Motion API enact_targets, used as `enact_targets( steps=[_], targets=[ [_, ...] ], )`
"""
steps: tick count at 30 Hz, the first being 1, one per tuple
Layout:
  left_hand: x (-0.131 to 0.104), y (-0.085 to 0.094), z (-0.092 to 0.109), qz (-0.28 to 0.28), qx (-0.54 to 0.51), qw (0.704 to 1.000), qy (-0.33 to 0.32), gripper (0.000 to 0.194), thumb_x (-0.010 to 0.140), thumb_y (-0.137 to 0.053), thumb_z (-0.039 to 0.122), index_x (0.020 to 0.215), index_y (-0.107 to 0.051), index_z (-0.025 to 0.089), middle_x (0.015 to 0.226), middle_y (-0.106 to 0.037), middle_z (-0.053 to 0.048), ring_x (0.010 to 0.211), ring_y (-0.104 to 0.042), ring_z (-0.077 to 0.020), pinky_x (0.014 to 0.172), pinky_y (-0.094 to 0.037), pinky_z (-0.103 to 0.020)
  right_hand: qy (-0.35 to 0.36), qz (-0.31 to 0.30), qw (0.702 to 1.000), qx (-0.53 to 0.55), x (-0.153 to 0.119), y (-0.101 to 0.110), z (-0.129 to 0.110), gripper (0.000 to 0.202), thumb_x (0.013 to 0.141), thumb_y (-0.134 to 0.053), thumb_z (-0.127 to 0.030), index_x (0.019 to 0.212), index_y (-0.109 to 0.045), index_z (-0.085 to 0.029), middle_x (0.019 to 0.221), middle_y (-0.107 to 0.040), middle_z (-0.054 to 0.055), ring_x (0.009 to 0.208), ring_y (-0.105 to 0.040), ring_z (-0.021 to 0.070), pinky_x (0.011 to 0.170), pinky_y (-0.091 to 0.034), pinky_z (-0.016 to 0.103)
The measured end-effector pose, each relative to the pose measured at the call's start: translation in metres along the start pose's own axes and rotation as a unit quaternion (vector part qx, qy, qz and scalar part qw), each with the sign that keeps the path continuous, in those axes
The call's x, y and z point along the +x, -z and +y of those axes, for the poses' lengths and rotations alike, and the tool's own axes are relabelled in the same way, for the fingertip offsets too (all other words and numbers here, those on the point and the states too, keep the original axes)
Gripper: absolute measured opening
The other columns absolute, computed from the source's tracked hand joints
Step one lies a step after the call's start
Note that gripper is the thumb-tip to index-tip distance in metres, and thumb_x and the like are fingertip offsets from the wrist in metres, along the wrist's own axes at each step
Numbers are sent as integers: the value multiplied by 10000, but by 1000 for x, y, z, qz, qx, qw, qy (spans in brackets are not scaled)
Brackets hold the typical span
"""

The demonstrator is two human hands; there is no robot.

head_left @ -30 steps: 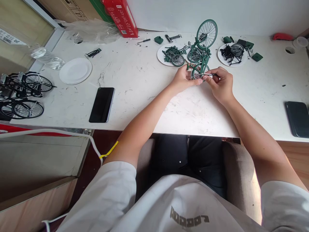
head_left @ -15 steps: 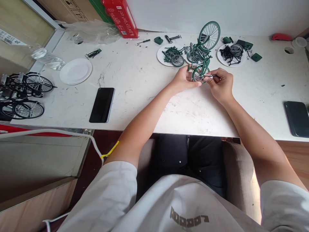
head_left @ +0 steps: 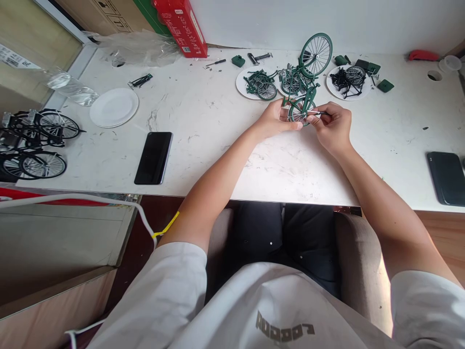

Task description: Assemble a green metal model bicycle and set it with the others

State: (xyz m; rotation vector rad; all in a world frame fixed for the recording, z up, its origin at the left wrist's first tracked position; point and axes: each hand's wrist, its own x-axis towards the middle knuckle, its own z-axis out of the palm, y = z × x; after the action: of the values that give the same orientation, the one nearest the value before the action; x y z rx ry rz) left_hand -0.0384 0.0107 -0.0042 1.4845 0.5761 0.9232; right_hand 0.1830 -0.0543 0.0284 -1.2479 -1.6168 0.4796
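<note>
A green model bicycle (head_left: 308, 95) is held up over the white table, one wheel toward the wall and the other between my hands. My left hand (head_left: 276, 119) grips its near wheel from the left, fingers behind and thumb in front. On the right, my right hand (head_left: 334, 127) pinches a thin screwdriver (head_left: 322, 113) whose tip meets the bicycle near that wheel's hub. Behind the bicycle, green parts (head_left: 290, 82) lie on a partly hidden plate. More green parts (head_left: 259, 83) fill the plate to its left, and black parts (head_left: 348, 81) lie on the plate to its right.
Black model bicycles (head_left: 39, 143) stand at the far left, near an empty white plate (head_left: 114, 107). One phone (head_left: 153, 158) lies left of my arm, another (head_left: 447, 178) at the right edge. A red box (head_left: 181, 28) and plastic wrap (head_left: 145, 47) sit at the back.
</note>
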Motion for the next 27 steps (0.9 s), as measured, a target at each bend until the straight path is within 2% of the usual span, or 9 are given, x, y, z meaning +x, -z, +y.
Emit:
enact_targets(
  steps=[5, 10, 13, 21, 27],
  targets=[
    [-1, 0, 2, -4, 11, 1000, 1, 911, 706, -1045, 543, 1449, -631, 216, 1432, -770, -155, 1461, -719, -411, 1305, -530, -670, 21, -10, 1000, 7, 0, 1, -3, 552, 870, -910, -802, 962, -808, -268, 871, -608, 41, 602, -357, 123, 551, -363, 372],
    [-1, -4, 1, 25, 24, 999, -3, 875, 726, -1050, 525, 1436, -641, 215, 1398, -788, -157, 1449, -733, -403, 1299, -539, -669, 0, -31, 1000, 8, 1, -2, -5, 607, 855, -859, -867, 979, -757, -282, 826, -535, 26, 651, -349, 153, 606, -378, 375],
    [0, -6, 2, 30, 13, 999, 3, 908, 686, -1087, 521, 1423, -646, 228, 1356, -811, -139, 1398, -768, -389, 1280, -569, -648, -11, -30, 999, 0, 0, -4, -6, 578, 856, -847, -839, 956, -725, -283, 806, -534, 28, 665, -363, 168, 619, -378, 377],
    [-1, -8, 3, 27, 6, 999, 17, 956, 662, -1115, 509, 1434, -626, 228, 1333, -819, -134, 1376, -780, -390, 1268, -589, -617, -21, -29, 999, -9, 0, -4, -5, 454, 830, -900, -676, 890, -684, -281, 674, -404, -33, 633, -308, 154, 613, -348, 362],
    [-2, -7, 5, 17, 6, 1000, 10, 903, 683, -1099, 470, 1409, -630, 207, 1343, -807, -150, 1378, -778, -385, 1272, -588, -613, -16, -42, 999, 31, -1, -4, -1, 441, 875, -911, -643, 881, -669, -274, 661, -438, -39, 624, -270, 135, 576, -283, 327]
  ],
)
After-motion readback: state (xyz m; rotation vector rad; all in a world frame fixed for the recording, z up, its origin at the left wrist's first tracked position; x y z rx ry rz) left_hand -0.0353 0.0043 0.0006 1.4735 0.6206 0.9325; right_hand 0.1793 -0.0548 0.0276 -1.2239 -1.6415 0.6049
